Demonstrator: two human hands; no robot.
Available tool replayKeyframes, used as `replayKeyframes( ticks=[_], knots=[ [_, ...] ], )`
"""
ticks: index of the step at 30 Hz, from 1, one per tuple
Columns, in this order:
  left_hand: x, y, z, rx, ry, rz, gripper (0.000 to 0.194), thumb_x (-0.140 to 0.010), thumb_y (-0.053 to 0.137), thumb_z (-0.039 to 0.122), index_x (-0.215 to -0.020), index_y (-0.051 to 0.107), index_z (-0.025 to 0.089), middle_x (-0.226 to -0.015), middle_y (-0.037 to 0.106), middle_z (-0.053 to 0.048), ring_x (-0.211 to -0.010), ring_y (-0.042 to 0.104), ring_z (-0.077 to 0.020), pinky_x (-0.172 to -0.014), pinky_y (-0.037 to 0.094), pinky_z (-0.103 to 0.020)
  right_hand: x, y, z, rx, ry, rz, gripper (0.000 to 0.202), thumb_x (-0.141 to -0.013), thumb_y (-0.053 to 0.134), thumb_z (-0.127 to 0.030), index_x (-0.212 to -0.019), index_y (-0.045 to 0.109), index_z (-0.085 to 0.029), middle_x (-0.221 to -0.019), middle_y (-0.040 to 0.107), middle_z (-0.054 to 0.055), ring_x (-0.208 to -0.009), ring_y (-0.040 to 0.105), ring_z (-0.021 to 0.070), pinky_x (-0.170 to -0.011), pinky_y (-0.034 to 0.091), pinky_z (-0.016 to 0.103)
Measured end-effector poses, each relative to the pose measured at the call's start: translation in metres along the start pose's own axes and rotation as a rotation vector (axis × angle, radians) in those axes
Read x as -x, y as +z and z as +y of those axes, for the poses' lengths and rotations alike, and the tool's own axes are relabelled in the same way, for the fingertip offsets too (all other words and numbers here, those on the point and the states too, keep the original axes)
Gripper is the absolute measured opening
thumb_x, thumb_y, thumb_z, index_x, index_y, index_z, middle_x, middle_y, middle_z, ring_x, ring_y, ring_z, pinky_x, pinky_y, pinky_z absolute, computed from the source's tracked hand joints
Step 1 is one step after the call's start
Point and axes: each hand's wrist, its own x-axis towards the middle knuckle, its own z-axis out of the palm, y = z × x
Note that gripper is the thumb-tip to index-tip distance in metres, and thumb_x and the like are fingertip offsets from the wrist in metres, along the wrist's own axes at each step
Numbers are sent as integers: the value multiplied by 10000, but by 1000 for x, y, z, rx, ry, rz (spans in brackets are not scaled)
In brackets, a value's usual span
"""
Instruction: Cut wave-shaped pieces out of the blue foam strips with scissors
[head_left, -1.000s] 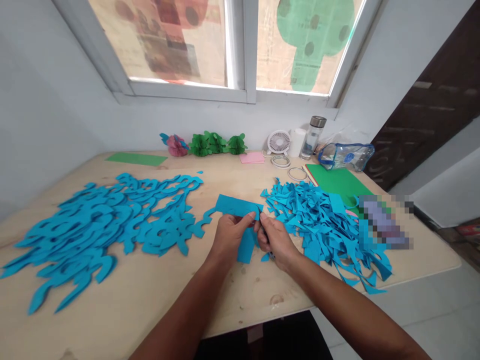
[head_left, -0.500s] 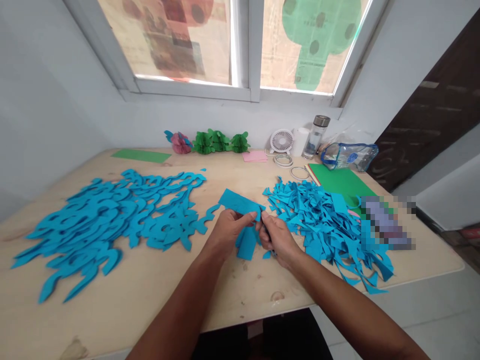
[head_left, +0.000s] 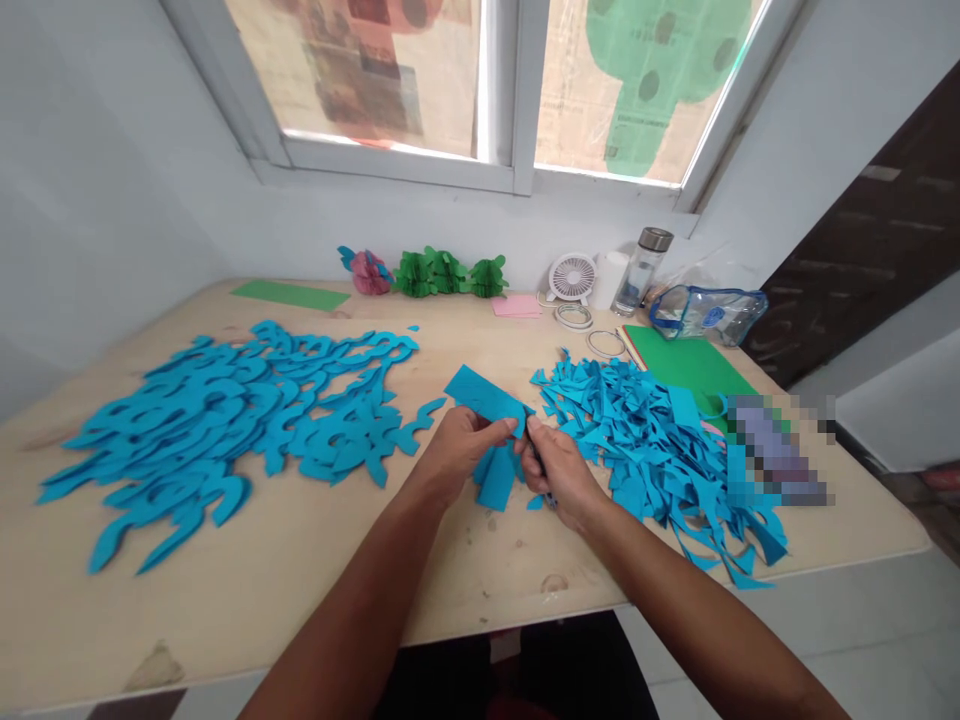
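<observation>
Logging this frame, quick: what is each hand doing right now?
Left hand: closed on the blue paper piece.
Right hand: closed on the same piece; a dark tool seems gripped too.

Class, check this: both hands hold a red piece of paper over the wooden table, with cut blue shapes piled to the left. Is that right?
Not quite. In the head view the paper held by the left hand and right hand is blue, not red. The table and the left pile of blue shapes are as stated.

On the desk (head_left: 315, 590), cut shapes (head_left: 232, 420) lay left, scraps (head_left: 645, 440) right; between them both hands (head_left: 457, 450) held a folded sheet (head_left: 484, 395); a fan (head_left: 571, 277) stood behind.
</observation>
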Motion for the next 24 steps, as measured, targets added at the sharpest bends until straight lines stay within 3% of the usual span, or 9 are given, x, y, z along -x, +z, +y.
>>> replayKeyframes(
  ticks=[4,10,24],
  knots=[
    [-1,-1,-4,-2,0,-14,279,-612,722,334,-427,579,181,-468,554,-1,-472,446,-123,-446,341,-238,0,1,0,14,-7,9,508,-719,602,-679,-648,557,-178,-395,360,-92,-314,256,53,-338,158,216],
    [-4,-2,-10,-53,9,12,307,-622,712,313,-403,541,181,-425,480,26,-431,360,-92,-423,277,-231,0,1,0,14,-4,12,519,-699,611,-691,-636,547,-180,-390,361,-93,-310,252,50,-340,141,217],
    [-4,-2,-7,-52,-24,1,237,-605,723,330,-458,615,178,-450,565,-1,-482,505,-142,-516,417,-260,-2,0,2,19,-3,5,517,-716,602,-682,-629,545,-176,-369,360,-94,-293,251,49,-335,156,213]
  ],
)
